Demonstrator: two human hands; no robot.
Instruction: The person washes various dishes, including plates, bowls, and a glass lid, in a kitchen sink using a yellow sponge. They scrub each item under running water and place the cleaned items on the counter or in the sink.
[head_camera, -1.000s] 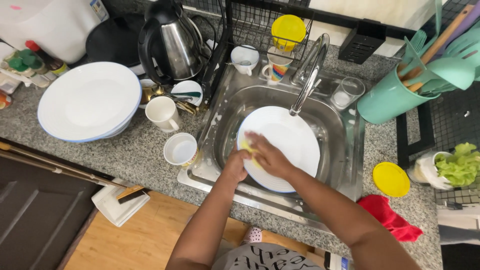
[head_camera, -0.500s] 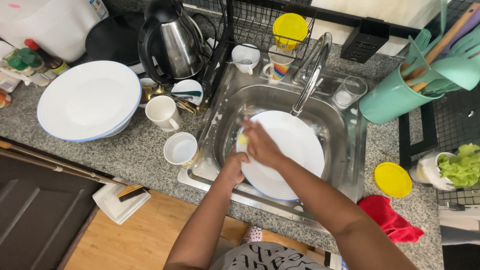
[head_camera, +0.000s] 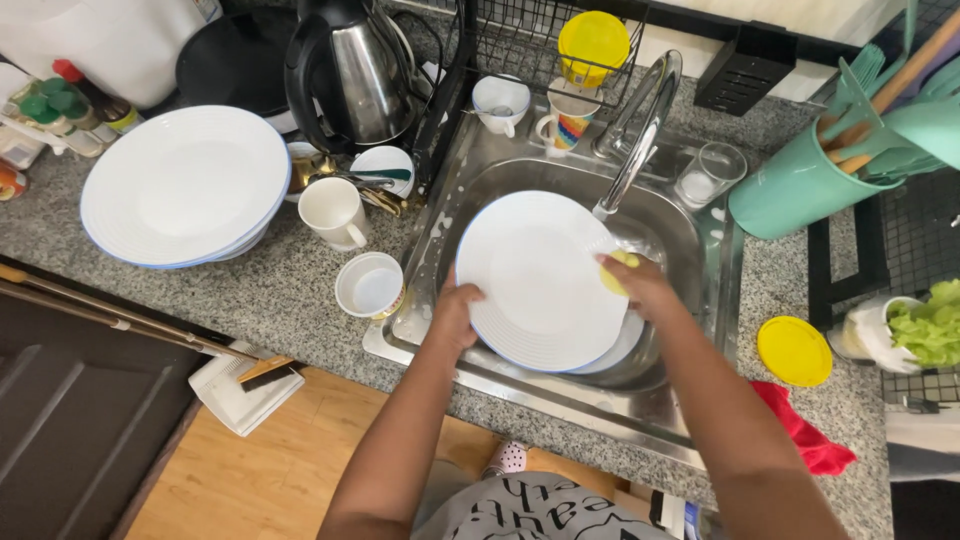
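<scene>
granite counter (head_camera: 300, 290), stacked plates (head_camera: 185, 185), mugs (head_camera: 333, 211)

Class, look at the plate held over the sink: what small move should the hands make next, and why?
Probably sweep the yellow sponge under the right hand leftward across the white plate: it sits at the right rim, while the left hand steadies the opposite edge.

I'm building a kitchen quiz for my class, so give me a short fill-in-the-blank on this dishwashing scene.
1. The left hand grips the rim of a white ___ over the sink.
2. The right hand presses a ___ sponge on it.
3. The stack of white plates sits on the counter to the ___ of the sink.

Missing words: plate; yellow; left
</scene>
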